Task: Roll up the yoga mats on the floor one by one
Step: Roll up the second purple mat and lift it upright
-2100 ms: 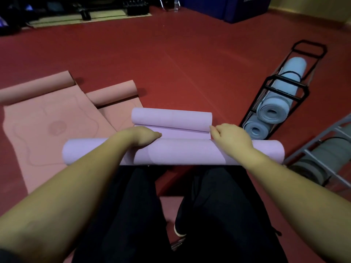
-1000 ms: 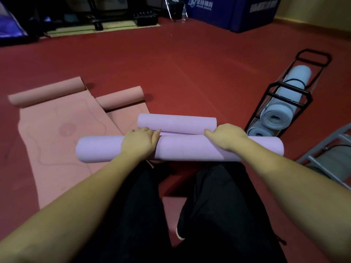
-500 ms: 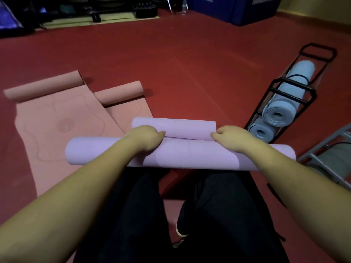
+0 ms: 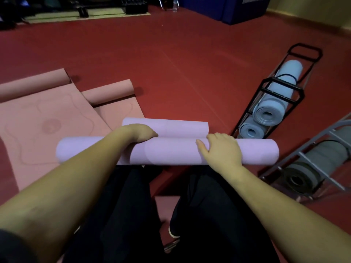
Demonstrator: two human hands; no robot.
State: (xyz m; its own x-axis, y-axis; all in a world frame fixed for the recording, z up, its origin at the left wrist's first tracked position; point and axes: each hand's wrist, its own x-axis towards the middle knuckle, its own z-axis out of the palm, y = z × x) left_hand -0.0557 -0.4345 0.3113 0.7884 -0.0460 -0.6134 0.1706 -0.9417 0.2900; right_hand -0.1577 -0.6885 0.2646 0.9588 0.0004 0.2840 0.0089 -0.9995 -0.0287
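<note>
Kneeling over the red floor (image 4: 171, 54), the person had both hands on a lilac roll (image 4: 171, 153) lying crosswise just in front of the knees. The left hand (image 4: 141, 133) curled over the roll's far edge, its fingers tucked down between this roll and a shorter lilac roll (image 4: 180, 127) touching it on the far side. The right hand (image 4: 221, 149) lay flat on top, fingers loosely spread and pressing down, thumb pointing left.

To the left, two pink mats (image 4: 47, 118) lay partly unrolled and overlapping, each with its far end curled into a tube. To the right, a black rack (image 4: 281, 88) held two rolled blue mats (image 4: 269, 111), one above the other. Nearer, a grey rack (image 4: 313, 168) held a rolled grey mat (image 4: 302, 175).
</note>
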